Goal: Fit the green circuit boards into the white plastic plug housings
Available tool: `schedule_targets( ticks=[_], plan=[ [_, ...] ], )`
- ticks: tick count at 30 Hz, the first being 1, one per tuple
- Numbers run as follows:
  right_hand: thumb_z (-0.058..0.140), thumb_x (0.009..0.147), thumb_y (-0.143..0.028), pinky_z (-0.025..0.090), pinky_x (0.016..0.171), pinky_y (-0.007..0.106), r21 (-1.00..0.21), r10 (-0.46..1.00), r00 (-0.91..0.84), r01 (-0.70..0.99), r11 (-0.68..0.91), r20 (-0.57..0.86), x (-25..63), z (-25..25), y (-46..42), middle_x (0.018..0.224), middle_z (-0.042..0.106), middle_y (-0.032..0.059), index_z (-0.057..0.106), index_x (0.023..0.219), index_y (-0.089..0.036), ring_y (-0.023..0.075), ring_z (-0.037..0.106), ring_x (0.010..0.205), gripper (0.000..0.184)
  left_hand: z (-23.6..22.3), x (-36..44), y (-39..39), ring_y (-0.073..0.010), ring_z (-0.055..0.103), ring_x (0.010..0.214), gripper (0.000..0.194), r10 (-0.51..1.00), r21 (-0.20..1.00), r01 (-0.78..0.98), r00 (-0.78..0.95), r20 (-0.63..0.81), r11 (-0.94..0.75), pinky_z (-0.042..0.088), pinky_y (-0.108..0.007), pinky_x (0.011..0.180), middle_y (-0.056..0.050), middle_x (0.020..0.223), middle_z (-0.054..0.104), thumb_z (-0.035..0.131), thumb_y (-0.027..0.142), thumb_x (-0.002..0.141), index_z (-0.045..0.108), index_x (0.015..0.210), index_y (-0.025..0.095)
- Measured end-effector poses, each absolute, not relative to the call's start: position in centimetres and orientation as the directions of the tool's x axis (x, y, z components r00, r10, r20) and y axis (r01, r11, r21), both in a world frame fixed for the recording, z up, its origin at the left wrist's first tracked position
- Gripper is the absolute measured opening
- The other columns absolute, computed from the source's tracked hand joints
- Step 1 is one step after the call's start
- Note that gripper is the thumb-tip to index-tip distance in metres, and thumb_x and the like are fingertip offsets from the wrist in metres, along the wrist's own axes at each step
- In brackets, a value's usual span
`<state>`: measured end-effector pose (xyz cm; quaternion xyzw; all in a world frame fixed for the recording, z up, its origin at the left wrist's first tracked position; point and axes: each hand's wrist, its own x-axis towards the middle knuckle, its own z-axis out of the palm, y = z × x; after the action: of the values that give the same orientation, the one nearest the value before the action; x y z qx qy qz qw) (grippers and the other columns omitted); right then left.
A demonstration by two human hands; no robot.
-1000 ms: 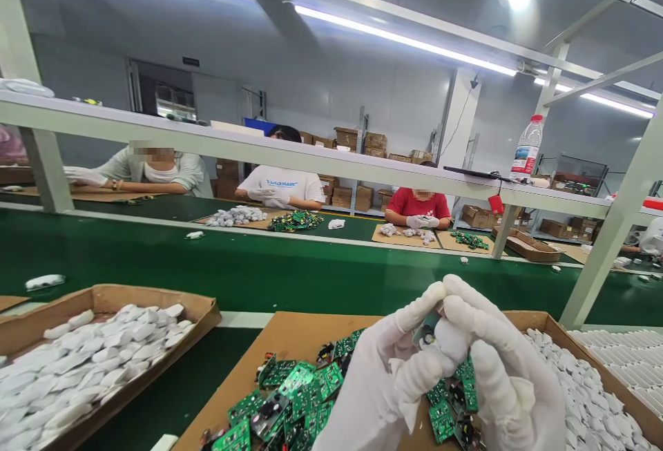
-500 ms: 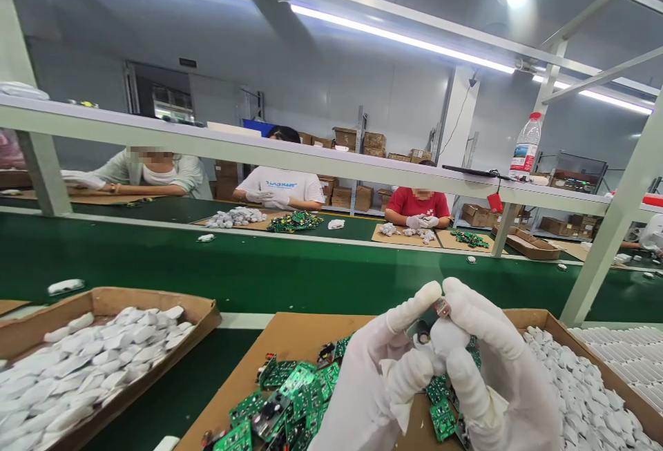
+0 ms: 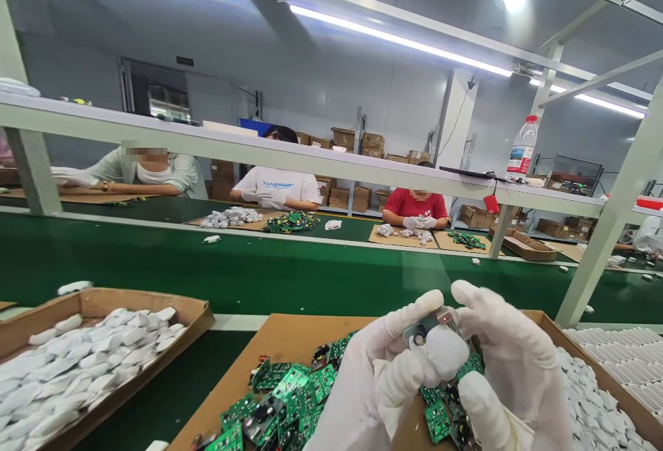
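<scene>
My left hand (image 3: 362, 382), in a white glove, pinches a small circuit board (image 3: 417, 336) between thumb and fingers. The board carries a dark round component and a metal connector at its upper end; the thumb covers much of the rest. Close beside it on the right is my right hand (image 3: 518, 361), also gloved, its thumb and index finger spread apart. Whether another of its fingers touches the board I cannot tell. Below my hands, a heap of green circuit boards (image 3: 305, 385) lies on a brown cardboard sheet (image 3: 238, 375).
Cardboard trays of white plastic casings stand at left (image 3: 88, 361) and right (image 3: 595, 396), with rows of white parts (image 3: 621, 361) beyond. A green conveyor (image 3: 248, 271) carries scattered casings. A shelf beam (image 3: 311, 154) crosses above it; several people work opposite.
My right thumb and fingers have spread and drawn away from the board, which stays in my left hand. Casings on the conveyor have shifted right.
</scene>
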<state>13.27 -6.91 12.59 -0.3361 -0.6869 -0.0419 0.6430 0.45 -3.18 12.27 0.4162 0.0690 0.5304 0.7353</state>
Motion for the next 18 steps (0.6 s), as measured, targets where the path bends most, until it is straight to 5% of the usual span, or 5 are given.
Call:
schedule_targets(
  ticks=[7, 13, 18],
  plan=[
    [0.056, 0.097, -0.033, 0.059, 0.087, 0.030, -0.450, 0.410, 0.186, 0.433, 0.781, 0.893, 11.0, 12.2, -7.2, 0.127, 0.059, 0.0083, 0.061, 0.122, -0.030, 0.0225, 0.062, 0.114, 0.025, 12.4, 0.1, -2.9, -0.0372, 0.067, 0.106, 0.054, 0.843, 0.714, -0.699, 0.401, 0.357, 0.030, 0.052, -0.046, 0.096, -0.014, 0.107, 0.075, 0.088, 0.045, 0.059, 0.078, 0.106, 0.021],
    [0.060, 0.094, -0.036, 0.055, 0.071, 0.032, -0.481, 0.452, 0.171, 0.386, 0.787, 0.876, 11.2, 12.7, -6.9, 0.104, 0.057, 0.0077, 0.063, 0.103, -0.027, 0.0221, 0.061, 0.091, 0.013, 11.8, 0.6, -2.8, -0.0246, 0.067, 0.080, 0.056, 0.862, 0.760, -0.649, 0.413, 0.295, 0.050, 0.056, -0.032, 0.074, -0.010, 0.087, 0.075, 0.091, 0.046, 0.052, 0.080, 0.101, 0.021],
    [0.057, 0.094, -0.048, 0.056, 0.071, 0.032, -0.536, 0.507, 0.175, 0.299, 0.789, 0.844, 11.5, 12.7, -7.0, 0.106, 0.058, 0.0077, 0.061, 0.109, -0.029, 0.0222, 0.063, 0.091, 0.025, 12.0, 0.8, -2.9, -0.0224, 0.064, 0.078, 0.053, 0.869, 0.757, -0.648, 0.417, 0.267, 0.078, 0.054, -0.033, 0.077, -0.009, 0.087, 0.073, 0.090, 0.045, 0.056, 0.080, 0.102, 0.020]
  ],
)
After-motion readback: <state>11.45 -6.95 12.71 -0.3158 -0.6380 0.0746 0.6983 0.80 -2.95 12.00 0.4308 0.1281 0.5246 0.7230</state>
